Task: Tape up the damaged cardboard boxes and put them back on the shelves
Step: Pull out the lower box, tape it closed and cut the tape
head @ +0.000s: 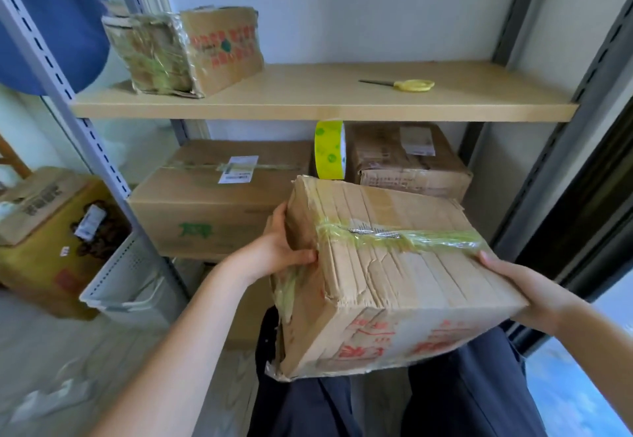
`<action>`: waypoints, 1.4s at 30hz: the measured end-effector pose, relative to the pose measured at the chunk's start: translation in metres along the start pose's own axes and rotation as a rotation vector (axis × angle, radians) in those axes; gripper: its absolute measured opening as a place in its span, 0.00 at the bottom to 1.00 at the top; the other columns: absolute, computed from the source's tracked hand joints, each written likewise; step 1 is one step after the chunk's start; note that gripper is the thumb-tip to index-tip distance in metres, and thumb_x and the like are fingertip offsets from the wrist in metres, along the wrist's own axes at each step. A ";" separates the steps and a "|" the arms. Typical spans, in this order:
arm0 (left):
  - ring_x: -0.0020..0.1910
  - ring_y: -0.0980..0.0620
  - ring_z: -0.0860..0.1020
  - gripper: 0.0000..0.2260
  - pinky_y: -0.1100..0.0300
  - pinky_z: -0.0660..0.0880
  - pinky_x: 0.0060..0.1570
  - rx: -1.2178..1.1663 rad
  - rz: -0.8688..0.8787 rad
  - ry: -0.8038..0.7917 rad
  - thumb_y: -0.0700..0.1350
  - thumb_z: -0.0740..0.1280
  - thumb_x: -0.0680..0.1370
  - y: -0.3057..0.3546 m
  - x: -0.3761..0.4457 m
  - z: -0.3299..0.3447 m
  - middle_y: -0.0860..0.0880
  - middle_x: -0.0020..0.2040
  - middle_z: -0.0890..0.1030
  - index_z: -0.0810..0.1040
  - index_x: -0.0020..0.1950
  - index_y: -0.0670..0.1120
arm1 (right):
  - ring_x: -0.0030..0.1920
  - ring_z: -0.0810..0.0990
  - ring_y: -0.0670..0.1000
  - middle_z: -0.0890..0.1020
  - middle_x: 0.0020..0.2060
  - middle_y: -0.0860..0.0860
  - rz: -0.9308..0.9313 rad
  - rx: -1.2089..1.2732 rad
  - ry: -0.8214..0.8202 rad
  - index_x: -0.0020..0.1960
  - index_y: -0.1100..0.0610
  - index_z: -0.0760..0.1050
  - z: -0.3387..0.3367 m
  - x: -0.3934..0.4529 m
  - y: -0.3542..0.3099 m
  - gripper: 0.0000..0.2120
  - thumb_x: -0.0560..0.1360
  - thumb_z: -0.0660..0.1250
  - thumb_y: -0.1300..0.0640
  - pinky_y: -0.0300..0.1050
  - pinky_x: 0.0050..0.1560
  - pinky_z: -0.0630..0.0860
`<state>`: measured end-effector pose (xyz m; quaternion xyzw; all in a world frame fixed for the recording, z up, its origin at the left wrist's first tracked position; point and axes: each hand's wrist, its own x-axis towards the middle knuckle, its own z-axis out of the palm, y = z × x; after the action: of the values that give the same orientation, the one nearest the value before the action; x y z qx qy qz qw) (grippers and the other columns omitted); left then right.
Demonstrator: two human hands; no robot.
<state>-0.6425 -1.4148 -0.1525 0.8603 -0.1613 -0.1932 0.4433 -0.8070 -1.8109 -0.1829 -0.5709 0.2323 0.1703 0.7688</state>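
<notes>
From the head view, the person stood at the shelving and held a battered cardboard box (387,275) in front of their legs, tilted, with its near corner dipping. The left hand (286,248) gripped the box's left edge, thumb curled onto the top face and fingers wrapped round the side. The right hand (534,294) cupped the right end, fingers under and along the edge, thumb lying against the top near the tape. A band of yellowish tape (404,236) ran across the creased top, wrinkled and bunched rather than flat.

On the upper shelf (325,107), another taped box (185,51) sat toward the back left corner, and yellow-handled scissors (407,84) lay near the right end. The tape roll (330,150) stood on edge on the lower shelf, between a large box (219,196) at the left and a smaller crushed box (411,162) at the right.

I judged the box taped and about ready to go back. The near left corner looked torn and ragged, with loose film hanging there, so the bottom might give if the grip squeezed the weakened wall. Lifting it to the upper shelf could catch the shelf's front edge, or nudge the scissors toward the right end. Sliding it into the lower shelf risked toppling the upright roll.
</notes>
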 end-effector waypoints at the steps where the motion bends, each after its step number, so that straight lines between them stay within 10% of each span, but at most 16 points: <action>1: 0.76 0.48 0.62 0.58 0.47 0.65 0.73 0.005 -0.011 0.008 0.54 0.81 0.67 0.001 0.001 0.000 0.49 0.80 0.55 0.39 0.80 0.56 | 0.53 0.84 0.58 0.82 0.58 0.60 -0.008 0.018 0.020 0.58 0.58 0.83 0.002 0.001 -0.003 0.27 0.65 0.79 0.44 0.50 0.43 0.82; 7: 0.72 0.48 0.67 0.54 0.46 0.69 0.70 -0.064 -0.007 0.046 0.61 0.79 0.64 -0.006 -0.013 -0.008 0.51 0.77 0.62 0.47 0.79 0.58 | 0.50 0.85 0.57 0.85 0.53 0.59 -0.054 0.019 0.184 0.54 0.58 0.85 0.026 -0.002 -0.043 0.24 0.63 0.80 0.45 0.52 0.46 0.82; 10: 0.69 0.54 0.71 0.51 0.49 0.72 0.67 -0.117 0.037 0.109 0.67 0.78 0.57 -0.008 -0.025 -0.015 0.58 0.69 0.73 0.61 0.75 0.57 | 0.45 0.85 0.57 0.86 0.41 0.56 -0.166 0.192 0.523 0.51 0.60 0.84 0.041 0.005 -0.067 0.15 0.73 0.67 0.50 0.49 0.48 0.81; 13: 0.57 0.64 0.79 0.35 0.61 0.75 0.54 -0.097 0.075 0.122 0.75 0.74 0.52 -0.010 -0.048 -0.008 0.68 0.53 0.82 0.78 0.57 0.66 | 0.45 0.85 0.54 0.86 0.42 0.55 -0.367 0.360 0.762 0.48 0.61 0.82 0.057 0.014 -0.081 0.16 0.76 0.58 0.53 0.50 0.55 0.80; 16: 0.58 0.67 0.78 0.31 0.67 0.75 0.53 -0.183 0.149 0.052 0.71 0.77 0.58 -0.003 -0.063 0.021 0.65 0.57 0.82 0.77 0.59 0.67 | 0.51 0.81 0.54 0.83 0.51 0.51 -0.417 0.366 0.841 0.57 0.54 0.78 0.074 0.010 -0.075 0.18 0.76 0.58 0.45 0.49 0.56 0.76; 25: 0.59 0.67 0.77 0.36 0.72 0.73 0.54 -0.289 0.167 -0.159 0.65 0.76 0.66 0.040 -0.084 0.089 0.63 0.58 0.82 0.72 0.70 0.54 | 0.24 0.81 0.47 0.81 0.30 0.52 -0.312 0.469 0.590 0.44 0.54 0.76 0.075 -0.040 0.012 0.10 0.78 0.63 0.48 0.35 0.23 0.73; 33: 0.59 0.65 0.77 0.21 0.64 0.68 0.64 -0.286 0.095 -0.153 0.72 0.68 0.68 0.046 -0.107 0.096 0.65 0.58 0.81 0.78 0.59 0.68 | 0.24 0.82 0.49 0.82 0.29 0.54 -0.302 0.238 0.495 0.48 0.59 0.77 0.077 -0.039 -0.029 0.07 0.78 0.64 0.56 0.36 0.21 0.73; 37: 0.57 0.55 0.76 0.40 0.64 0.67 0.61 -0.268 0.138 -0.284 0.82 0.61 0.61 0.041 -0.123 0.100 0.55 0.58 0.79 0.77 0.54 0.49 | 0.34 0.84 0.50 0.85 0.36 0.55 -0.318 0.093 0.468 0.54 0.61 0.78 0.072 -0.038 -0.045 0.09 0.78 0.64 0.56 0.37 0.30 0.77; 42: 0.71 0.58 0.72 0.36 0.60 0.70 0.68 -0.631 0.189 -0.229 0.75 0.50 0.73 0.047 -0.114 0.066 0.56 0.71 0.75 0.69 0.74 0.57 | 0.48 0.83 0.53 0.83 0.54 0.54 -0.251 -0.164 0.390 0.67 0.53 0.75 0.070 -0.025 -0.056 0.20 0.75 0.67 0.53 0.44 0.41 0.76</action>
<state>-0.7789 -1.4360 -0.1275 0.6349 -0.2214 -0.2870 0.6823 -0.7874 -1.7598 -0.1075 -0.6779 0.2888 -0.0218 0.6757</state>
